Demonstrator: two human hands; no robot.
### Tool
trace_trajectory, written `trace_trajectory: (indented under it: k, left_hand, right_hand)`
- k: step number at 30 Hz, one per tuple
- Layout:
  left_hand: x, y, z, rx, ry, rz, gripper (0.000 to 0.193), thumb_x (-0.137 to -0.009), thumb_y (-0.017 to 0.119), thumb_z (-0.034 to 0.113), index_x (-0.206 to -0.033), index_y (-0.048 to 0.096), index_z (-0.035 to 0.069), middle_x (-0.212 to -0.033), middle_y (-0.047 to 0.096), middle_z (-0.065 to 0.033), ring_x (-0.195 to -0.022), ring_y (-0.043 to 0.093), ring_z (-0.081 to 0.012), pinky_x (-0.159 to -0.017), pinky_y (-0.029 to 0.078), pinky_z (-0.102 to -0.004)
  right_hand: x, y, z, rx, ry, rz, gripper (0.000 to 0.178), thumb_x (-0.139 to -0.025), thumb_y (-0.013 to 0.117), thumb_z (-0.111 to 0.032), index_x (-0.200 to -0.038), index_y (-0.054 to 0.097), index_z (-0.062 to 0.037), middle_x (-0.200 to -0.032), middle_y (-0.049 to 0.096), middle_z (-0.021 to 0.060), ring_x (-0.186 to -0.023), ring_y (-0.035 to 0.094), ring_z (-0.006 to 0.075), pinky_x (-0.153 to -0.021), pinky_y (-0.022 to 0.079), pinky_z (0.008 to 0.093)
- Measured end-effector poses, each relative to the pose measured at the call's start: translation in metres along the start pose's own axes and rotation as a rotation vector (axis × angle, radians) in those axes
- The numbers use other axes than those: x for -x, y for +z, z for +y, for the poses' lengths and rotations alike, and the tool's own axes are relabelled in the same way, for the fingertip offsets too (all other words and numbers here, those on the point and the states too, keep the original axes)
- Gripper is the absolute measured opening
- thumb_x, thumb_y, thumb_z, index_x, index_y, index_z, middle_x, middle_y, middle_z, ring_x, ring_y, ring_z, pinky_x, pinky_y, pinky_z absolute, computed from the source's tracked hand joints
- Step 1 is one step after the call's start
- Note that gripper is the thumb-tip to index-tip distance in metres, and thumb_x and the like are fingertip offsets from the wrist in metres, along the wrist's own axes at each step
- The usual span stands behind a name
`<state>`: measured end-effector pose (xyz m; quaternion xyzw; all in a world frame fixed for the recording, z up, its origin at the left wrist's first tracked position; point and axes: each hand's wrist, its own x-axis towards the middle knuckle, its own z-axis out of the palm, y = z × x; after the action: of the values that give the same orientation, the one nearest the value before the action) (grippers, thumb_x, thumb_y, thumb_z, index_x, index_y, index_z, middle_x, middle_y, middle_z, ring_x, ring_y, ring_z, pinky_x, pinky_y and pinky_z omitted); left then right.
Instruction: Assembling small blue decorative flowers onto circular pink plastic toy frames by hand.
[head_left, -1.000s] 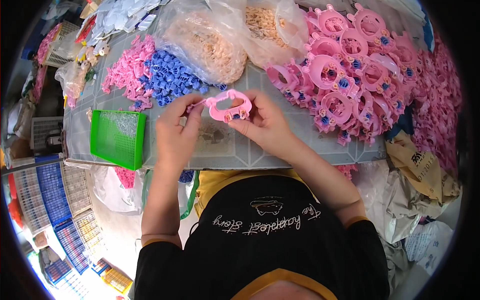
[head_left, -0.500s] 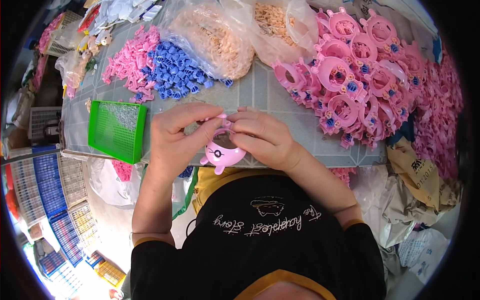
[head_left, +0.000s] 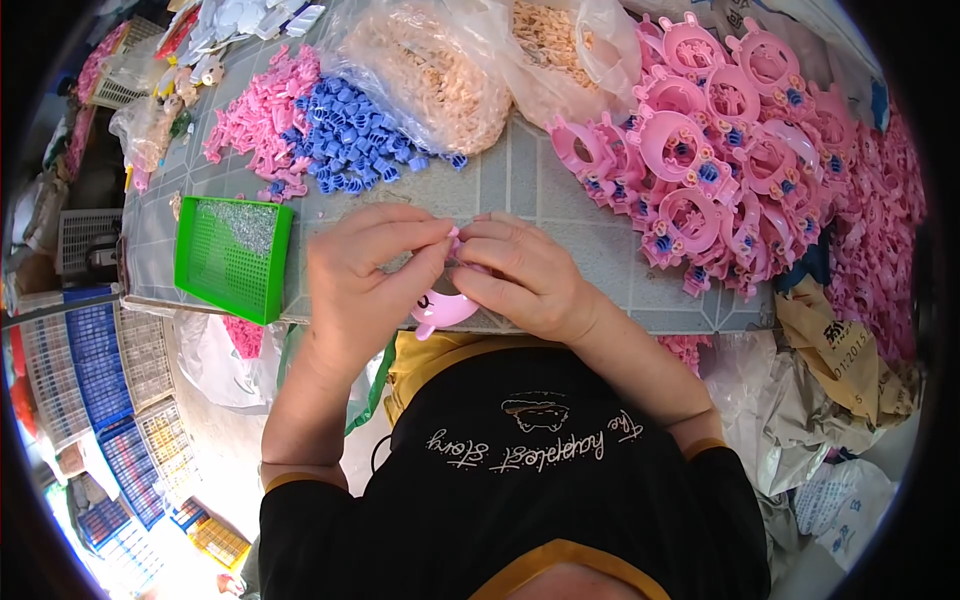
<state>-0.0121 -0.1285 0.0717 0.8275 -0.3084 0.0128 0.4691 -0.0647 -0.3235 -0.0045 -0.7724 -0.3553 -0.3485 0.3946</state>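
Note:
Over the table's near edge, both my hands meet on a glossy pink plastic toy part [head_left: 449, 312] with an open middle, rounded ears and a dark face print. My right hand [head_left: 528, 278] is closed round its right side, fingers curled over the upper edge. The left hand [head_left: 372, 262] pinches a small pink piece [head_left: 455, 236] between thumb and forefinger, right against the top of the toy part. My fingers hide where the two pieces meet, so I cannot tell whether they are joined.
A green mesh basket [head_left: 281, 262] holding small silvery bits sits left of my hands. Beyond lie small pink pieces [head_left: 262, 122], blue pieces [head_left: 352, 140] and plastic bags [head_left: 430, 85] of peach-coloured pieces. Pink ring-shaped parts with blue pieces [head_left: 705, 150] are heaped at right.
The pink toy part has tipped and risen slightly, so less of its printed face shows. My left fingers have moved a little to the right over its top.

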Motion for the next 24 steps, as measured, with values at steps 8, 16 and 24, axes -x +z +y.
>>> trace_trajectory:
  k: [8,16,24]
  left_hand:
    - [-0.003,-0.013,0.005,-0.018,-0.082,-0.153,0.011,-0.084,0.072,0.004,-0.094,0.076,-0.001,-0.085,0.072,-0.0126,-0.075,0.069,-0.0236,-0.068,0.054,-0.0320]
    - [-0.021,-0.061,-0.103,-0.647,-0.032,0.200,0.018,-0.093,0.068,0.013,-0.106,0.074,0.002,-0.100,0.071,-0.0153,-0.092,0.069,-0.0317,-0.079,0.054,-0.0385]
    - [-0.040,-0.073,-0.158,-0.807,-0.133,0.132,0.017,-0.084,0.075,0.016,-0.094,0.071,0.004,-0.096,0.070,-0.0160,-0.093,0.066,-0.0371,-0.081,0.053,-0.0472]
  right_hand:
    - [0.002,0.006,-0.007,0.010,0.005,-0.078,0.028,-0.087,0.070,-0.005,-0.114,0.064,0.0001,-0.111,0.065,0.0163,-0.100,0.066,0.0376,-0.083,0.056,0.0467]
    - [-0.002,0.007,-0.010,-0.768,1.041,0.125,0.044,-0.095,0.070,-0.005,-0.135,0.053,-0.0018,-0.122,0.063,0.0077,-0.111,0.063,0.0186,-0.095,0.052,0.0310]
    - [-0.001,-0.005,0.005,-1.030,1.227,0.159,0.052,-0.099,0.064,-0.005,-0.148,0.046,-0.0034,-0.127,0.061,0.0042,-0.110,0.061,0.0121,-0.097,0.051,0.0283]
